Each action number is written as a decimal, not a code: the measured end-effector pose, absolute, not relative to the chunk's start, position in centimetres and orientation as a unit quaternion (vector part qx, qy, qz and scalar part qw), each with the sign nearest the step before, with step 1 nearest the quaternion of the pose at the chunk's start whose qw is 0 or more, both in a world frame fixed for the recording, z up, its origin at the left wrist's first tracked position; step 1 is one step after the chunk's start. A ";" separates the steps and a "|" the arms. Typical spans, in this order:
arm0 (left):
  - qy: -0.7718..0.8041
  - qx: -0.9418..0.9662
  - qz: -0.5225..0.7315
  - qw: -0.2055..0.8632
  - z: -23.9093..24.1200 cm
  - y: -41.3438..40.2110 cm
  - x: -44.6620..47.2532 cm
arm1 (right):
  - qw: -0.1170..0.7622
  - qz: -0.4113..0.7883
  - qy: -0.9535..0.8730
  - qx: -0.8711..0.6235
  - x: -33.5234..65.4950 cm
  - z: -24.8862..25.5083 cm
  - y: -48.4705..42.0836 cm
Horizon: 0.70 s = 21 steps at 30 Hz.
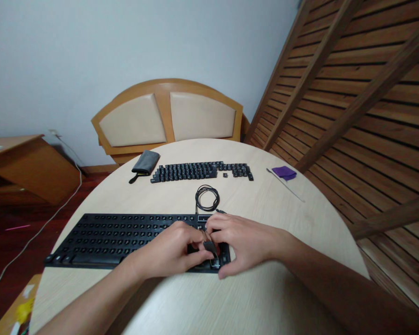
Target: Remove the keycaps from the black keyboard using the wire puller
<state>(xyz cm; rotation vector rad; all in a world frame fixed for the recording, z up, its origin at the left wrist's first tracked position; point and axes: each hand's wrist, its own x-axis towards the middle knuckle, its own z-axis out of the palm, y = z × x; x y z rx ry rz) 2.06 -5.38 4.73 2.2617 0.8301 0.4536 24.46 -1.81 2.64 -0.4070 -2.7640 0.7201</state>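
Observation:
A black keyboard (pixel 101 259) lies across the near part of the table, most of its keycaps off and the switches bare. Over its number pad at the right end, my left hand (pixel 171 249) pinches a small dark keycap puller (pixel 210 247) between thumb and fingers. Thin wire runs from the puller down to a key (pixel 215 263) near the front corner. My right hand (pixel 242 239) grips the keyboard's right end, thumb at the front edge and fingers curled over the number pad beside the puller. Part of the number pad is hidden by both hands.
Loose black keycaps (pixel 185 171) stand in rows farther back, with a single keycap (pixel 225 175) apart. A coiled cable (pixel 207 198) lies behind the keyboard. A grey pouch (pixel 146 162) sits back left; a purple cloth (pixel 284 172) and thin rod (pixel 289 188) lie right.

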 end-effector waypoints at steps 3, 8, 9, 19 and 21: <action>0.322 0.867 0.159 0.345 4.6 -5.2 2.1 | 0.127 0.249 -0.950 -0.142 24.5 2.7 -1.8; 0.305 0.882 0.127 0.336 4.7 -5.4 2.2 | 0.131 0.250 -0.949 -0.139 24.5 2.5 -1.7; 0.297 0.886 0.121 0.334 4.8 -5.5 2.3 | 0.134 0.251 -0.949 -0.136 24.4 2.5 -1.7; 0.301 0.891 0.118 0.319 4.8 -5.7 2.5 | 0.136 0.245 -0.950 -0.135 24.2 2.4 -1.7; 0.324 0.875 0.125 0.338 4.4 -5.4 2.4 | 0.135 0.246 -0.950 -0.138 24.2 2.4 -1.8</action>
